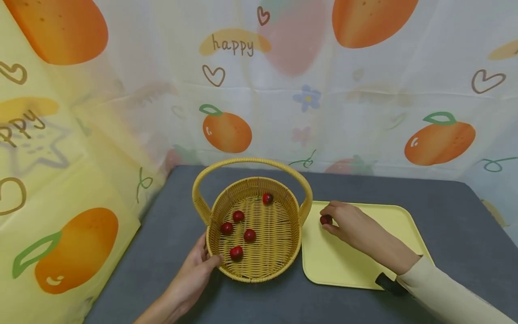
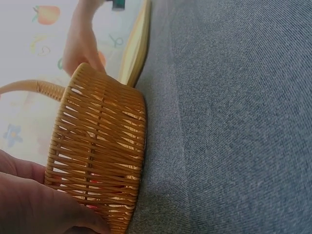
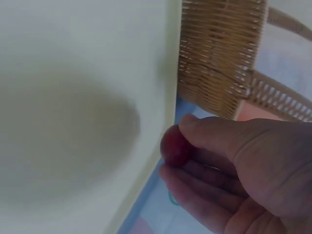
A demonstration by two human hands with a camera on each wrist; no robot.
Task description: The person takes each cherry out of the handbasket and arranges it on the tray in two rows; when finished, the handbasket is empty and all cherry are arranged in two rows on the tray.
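Note:
A round wicker basket with a tall arched handle stands on the dark table, and several red cherries lie on its woven bottom, mostly toward the left side. My left hand grips the basket's lower left rim, its thumb over the edge. In the left wrist view, that hand holds the woven wall. My right hand pinches one dark red cherry over the left part of a yellow tray. The right wrist view shows the cherry between thumb and fingertips.
The tray lies flat, directly right of the basket. The basket's handle arches up at the back. Behind the grey tabletop hangs a fruit-printed cloth, with more of it along the left side. A black band sits at my right wrist.

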